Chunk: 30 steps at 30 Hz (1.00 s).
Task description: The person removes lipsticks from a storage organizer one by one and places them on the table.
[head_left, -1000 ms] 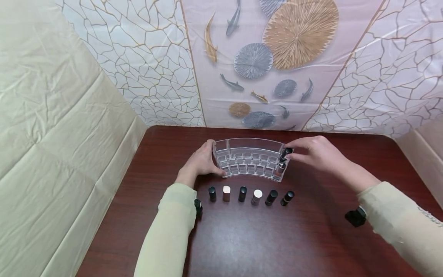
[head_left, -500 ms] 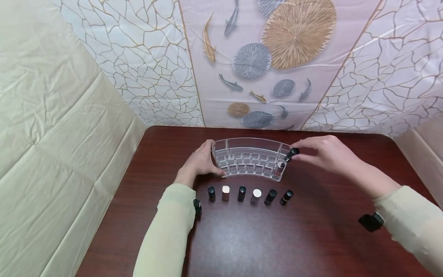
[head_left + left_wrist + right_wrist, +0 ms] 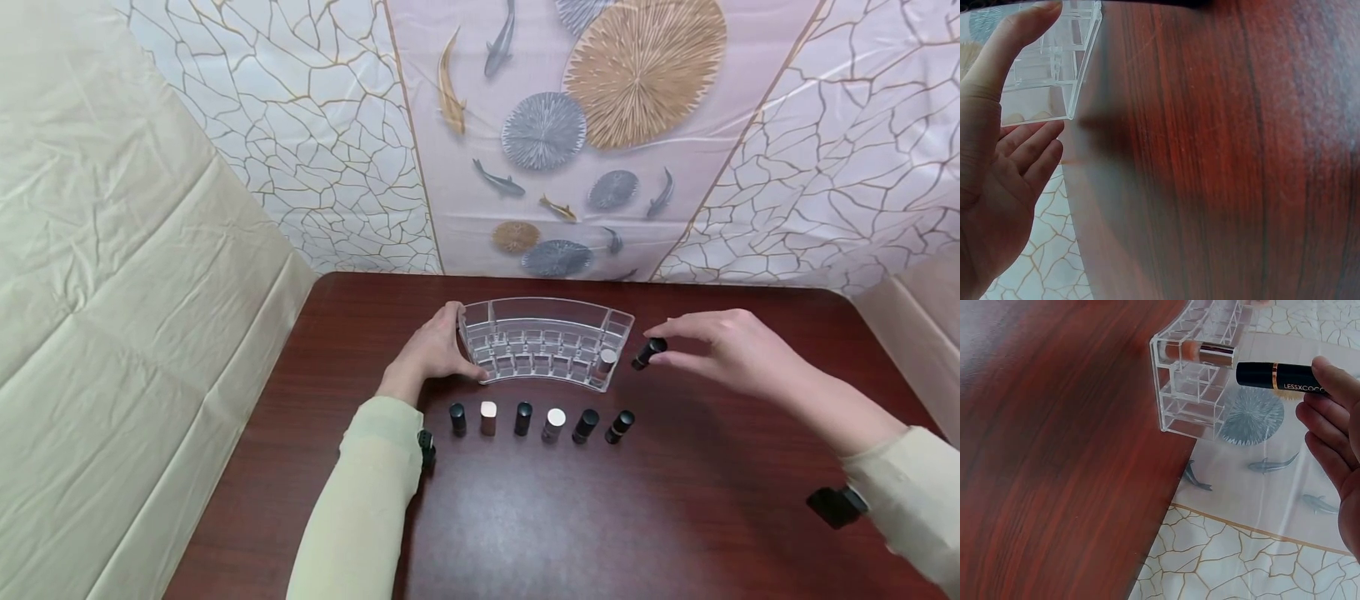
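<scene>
My right hand (image 3: 723, 346) pinches a black lipstick tube (image 3: 1282, 377) by one end, between thumb and fingers. A gold band and pale lettering show on the tube. It is tilted, just off the right end of a clear acrylic lipstick organizer (image 3: 547, 308). In the organizer's front right slot stands a lipstick with a silvery cap (image 3: 1216, 354). My left hand (image 3: 433, 346) grips the organizer's left end, thumb at the front corner and fingers along the side. The left wrist view shows the thumb over the clear plastic (image 3: 1038, 109), with the fingers below its edge.
In front of the organizer several lipsticks stand in a row: black ones such as the leftmost tube (image 3: 457, 419), a pinkish-gold one (image 3: 488, 418) and a white-topped one (image 3: 554, 424). The dark red wood table (image 3: 525, 517) meets a patterned cloth wall (image 3: 465, 217) behind.
My right hand has drawn the black lipstick tube out from over the organizer's right slots, to the right and slightly towards me. The left hand has stayed on the organizer.
</scene>
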Tool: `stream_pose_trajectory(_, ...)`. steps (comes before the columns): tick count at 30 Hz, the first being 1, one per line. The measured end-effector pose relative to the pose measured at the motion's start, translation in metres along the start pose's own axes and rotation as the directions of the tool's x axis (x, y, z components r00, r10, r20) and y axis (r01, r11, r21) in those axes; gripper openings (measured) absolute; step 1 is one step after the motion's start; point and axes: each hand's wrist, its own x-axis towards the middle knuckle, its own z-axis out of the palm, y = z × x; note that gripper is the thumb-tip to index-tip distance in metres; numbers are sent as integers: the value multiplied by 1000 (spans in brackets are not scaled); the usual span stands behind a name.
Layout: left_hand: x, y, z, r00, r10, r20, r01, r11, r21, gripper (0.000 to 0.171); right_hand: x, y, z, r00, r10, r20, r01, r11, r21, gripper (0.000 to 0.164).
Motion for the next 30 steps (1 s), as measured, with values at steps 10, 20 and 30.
stream_pose_trajectory(10,0,0,0,1000,-19,9,19,1000,-4,118,-19,-4,7,1000,16,-3,-16,999,37,45)
stream_pose_trajectory(20,-2,2,-1,1000,-5,-3,5,1000,-10,117,-44,-7,25,998,57,15,-58,997,56,42)
stream_pose_trajectory(30,-2,2,0,1000,-3,2,3,1000,-12,116,-65,-11,38,996,76,41,-79,994,71,39)
